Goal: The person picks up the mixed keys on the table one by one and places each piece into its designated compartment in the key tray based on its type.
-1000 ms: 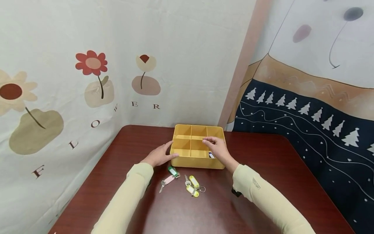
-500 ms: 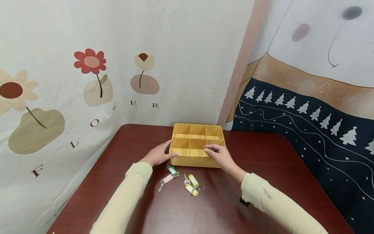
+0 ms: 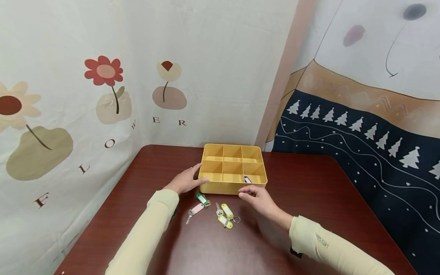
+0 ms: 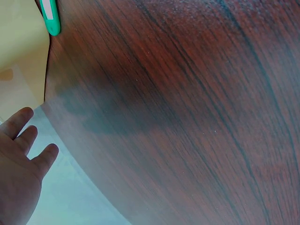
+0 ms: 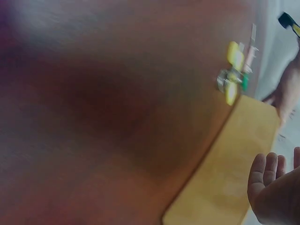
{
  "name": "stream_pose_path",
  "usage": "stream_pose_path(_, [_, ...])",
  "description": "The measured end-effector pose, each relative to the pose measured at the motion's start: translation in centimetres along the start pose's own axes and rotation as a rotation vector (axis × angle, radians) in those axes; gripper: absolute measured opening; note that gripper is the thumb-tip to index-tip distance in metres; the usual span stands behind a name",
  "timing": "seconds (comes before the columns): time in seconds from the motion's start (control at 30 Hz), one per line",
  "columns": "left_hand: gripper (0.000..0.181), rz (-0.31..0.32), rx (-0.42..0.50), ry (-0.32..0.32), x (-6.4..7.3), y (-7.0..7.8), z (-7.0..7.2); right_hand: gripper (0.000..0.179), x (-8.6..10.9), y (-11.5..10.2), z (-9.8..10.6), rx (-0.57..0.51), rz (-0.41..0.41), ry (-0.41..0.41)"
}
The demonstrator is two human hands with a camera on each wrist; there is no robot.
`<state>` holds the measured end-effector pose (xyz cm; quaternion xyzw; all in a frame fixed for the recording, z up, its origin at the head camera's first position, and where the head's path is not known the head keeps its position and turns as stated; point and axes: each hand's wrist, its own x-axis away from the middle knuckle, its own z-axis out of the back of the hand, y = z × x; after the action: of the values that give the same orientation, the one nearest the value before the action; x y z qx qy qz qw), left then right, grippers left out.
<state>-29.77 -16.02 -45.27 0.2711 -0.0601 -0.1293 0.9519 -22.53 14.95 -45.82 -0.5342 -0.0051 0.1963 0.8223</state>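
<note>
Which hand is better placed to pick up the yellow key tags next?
Probably the right hand: it looks empty and is closer to the yellow key tags, in front of the yellow box. The left hand is spread at the box's left side.

Dark reddish wood-grain table (image 3: pixel 299 179), pale wall cloth (image 3: pixel 220 84) behind and left of the table, printed red flower (image 3: pixel 105 71) beyond the table's back left corner, navy panel (image 3: pixel 306 145) with white trees (image 3: pixel 410 158) right of the table

Left hand (image 3: pixel 183 181) touches yellow six-compartment organizer (image 3: pixel 220 188), right hand (image 3: pixel 258 199) by its near side, colourful key tags (image 3: pixel 227 210) on reddish-brown table (image 3: pixel 213 250).
</note>
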Motion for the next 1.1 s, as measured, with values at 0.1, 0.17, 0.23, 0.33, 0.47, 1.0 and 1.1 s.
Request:
stream_pose_path(0.1, [0.088,0.005,0.001,-0.001,-0.1,0.0,0.0,0.017,0.7,0.9,-0.7,0.024,0.024,-0.017])
stream_pose_path(0.17, [0.088,0.008,0.004,-0.001,-0.1,0.0,0.0,0.017,1.1,1.4,-1.2,0.043,0.034,-0.032])
stream_pose_path(0.23, [0.088,0.009,0.003,0.001,-0.2,0.0,0.0,0.015,1.5,1.9,-1.7,0.073,0.043,-0.044])
stream_pose_path(0.33, [0.087,0.010,0.000,0.006,-0.2,-0.1,0.0,0.010,1.9,2.8,-2.4,0.125,0.070,-0.050])
stream_pose_path(0.47, [0.086,0.011,0.000,0.004,-0.3,-0.2,-0.2,0.006,2.4,3.6,-3.1,0.184,0.104,-0.038])
stream_pose_path(1.0, [0.087,0.027,-0.003,-0.003,-0.3,-0.2,-0.3,0.010,2.5,3.7,-4.3,0.386,0.148,-0.058])
stream_pose_path(1.1, [0.086,0.034,-0.001,-0.006,-0.2,0.0,-0.3,0.009,2.4,3.6,-4.4,0.413,0.165,-0.054])
